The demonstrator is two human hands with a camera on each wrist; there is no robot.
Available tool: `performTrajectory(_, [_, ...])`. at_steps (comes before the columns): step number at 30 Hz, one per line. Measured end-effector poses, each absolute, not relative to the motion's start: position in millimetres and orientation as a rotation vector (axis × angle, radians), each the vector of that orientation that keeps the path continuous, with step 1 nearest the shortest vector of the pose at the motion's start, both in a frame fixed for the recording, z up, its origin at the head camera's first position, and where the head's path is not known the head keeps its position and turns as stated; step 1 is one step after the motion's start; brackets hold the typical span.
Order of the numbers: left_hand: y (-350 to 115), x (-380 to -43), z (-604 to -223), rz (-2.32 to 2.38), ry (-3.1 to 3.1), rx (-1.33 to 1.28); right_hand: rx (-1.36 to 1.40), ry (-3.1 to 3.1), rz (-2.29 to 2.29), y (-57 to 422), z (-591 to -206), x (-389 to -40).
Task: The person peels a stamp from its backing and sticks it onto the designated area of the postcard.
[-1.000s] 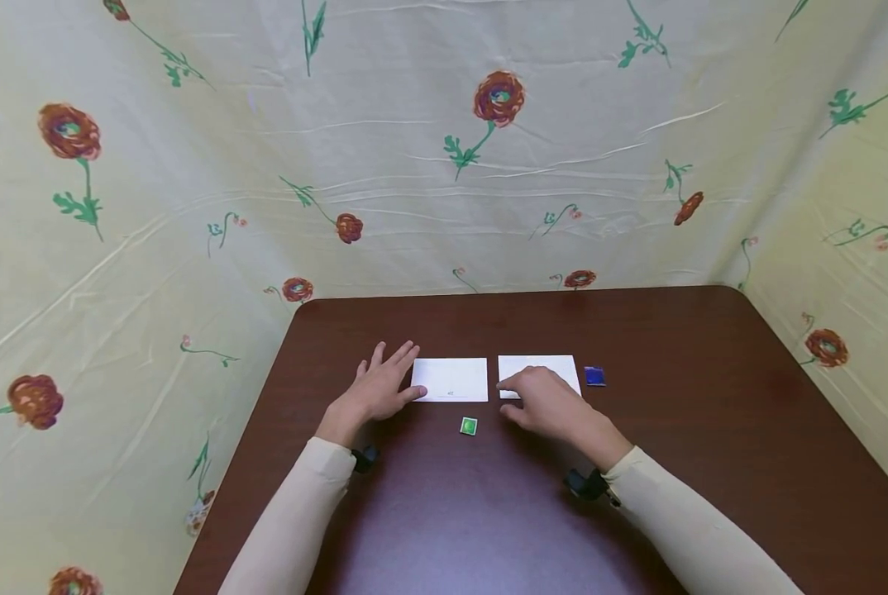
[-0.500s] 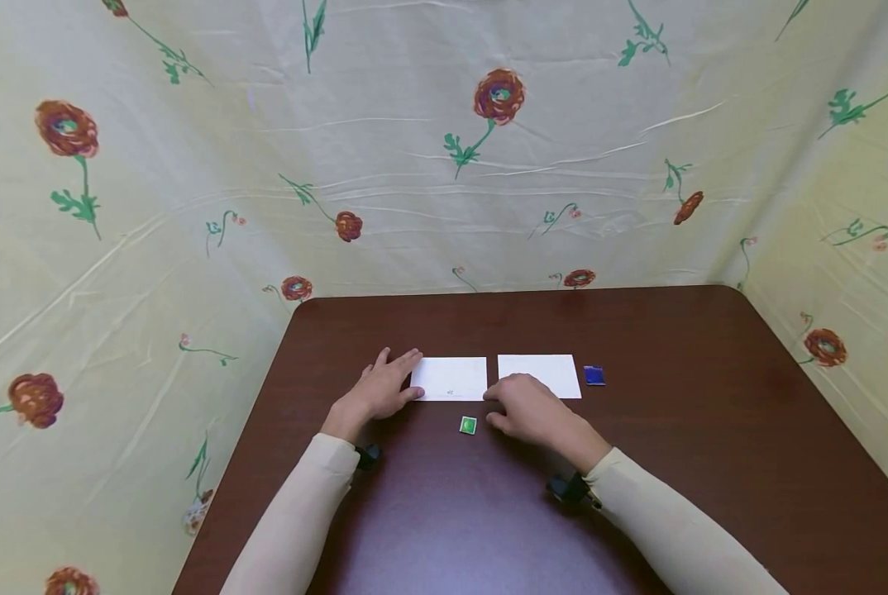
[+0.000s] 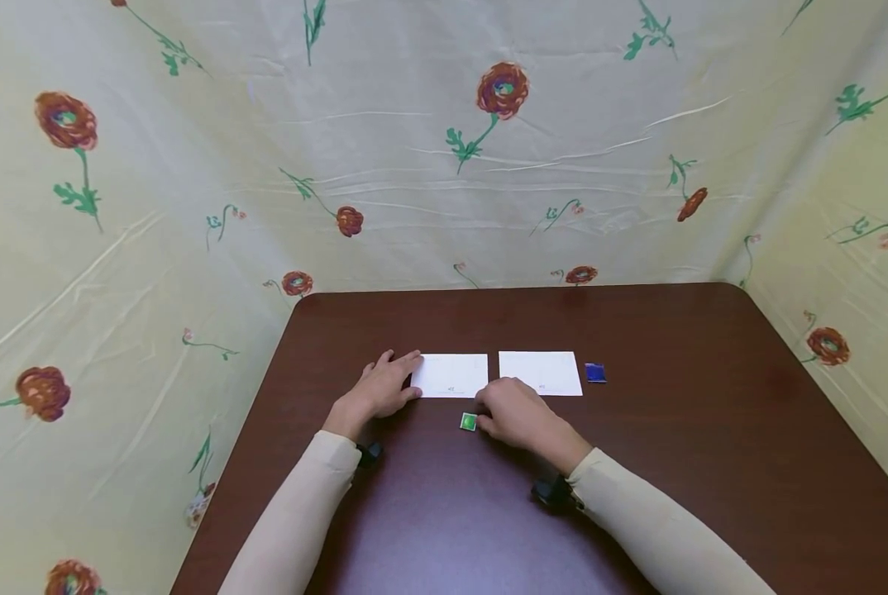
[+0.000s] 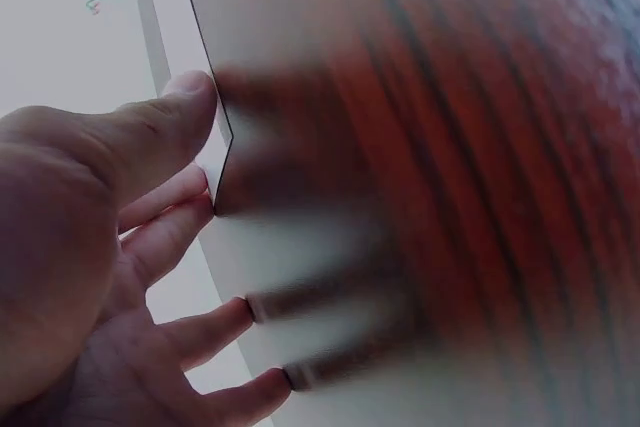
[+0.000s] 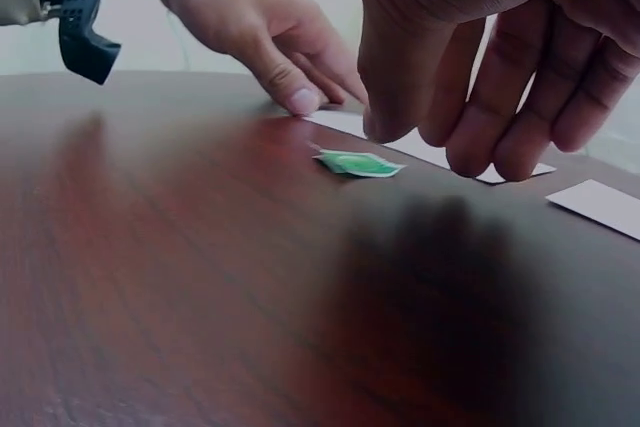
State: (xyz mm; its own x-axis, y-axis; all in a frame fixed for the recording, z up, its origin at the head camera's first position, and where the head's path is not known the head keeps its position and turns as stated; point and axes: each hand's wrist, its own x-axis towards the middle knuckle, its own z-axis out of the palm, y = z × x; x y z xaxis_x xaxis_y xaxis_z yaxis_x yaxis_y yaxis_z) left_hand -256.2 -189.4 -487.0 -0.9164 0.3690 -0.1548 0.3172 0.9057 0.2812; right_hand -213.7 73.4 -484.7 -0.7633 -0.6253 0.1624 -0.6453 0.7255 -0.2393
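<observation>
In the head view, my left hand [image 3: 380, 390] lies with spread fingers at the left end of a white card [image 3: 450, 372], thumb at its near corner. The left wrist view shows that thumb [image 4: 180, 107] along the card's edge and the fingertips [image 4: 250, 312] down on the tabletop. My right hand [image 3: 522, 413] hovers just right of a small square green packet [image 3: 469, 421]. From the right wrist, its loosely bent fingers hang over the table with nothing between them, the thumb close above the green packet [image 5: 358, 164].
A second white card [image 3: 539, 372] lies right of the first, with a narrow gap between. Beyond it sits a small blue packet [image 3: 595, 373]. The dark brown table [image 3: 675, 463] is backed by a flower-printed curtain [image 3: 384, 149]. Each wrist wears a black device [image 3: 551, 494].
My right hand has moved left and nearer, from over the right card to beside the green packet. My left hand has stayed at the left card's edge.
</observation>
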Motion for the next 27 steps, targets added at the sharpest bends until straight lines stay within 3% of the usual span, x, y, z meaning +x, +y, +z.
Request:
performTrajectory(15, [-188, -256, -491, 0.389, 2.88, 0.497, 0.916, -2.87, 0.236, 58, -497, -205])
performTrajectory(27, [-188, -255, -492, 0.411, 2.881, 0.49, 0.93, -2.811, 0.362, 59, -500, -206])
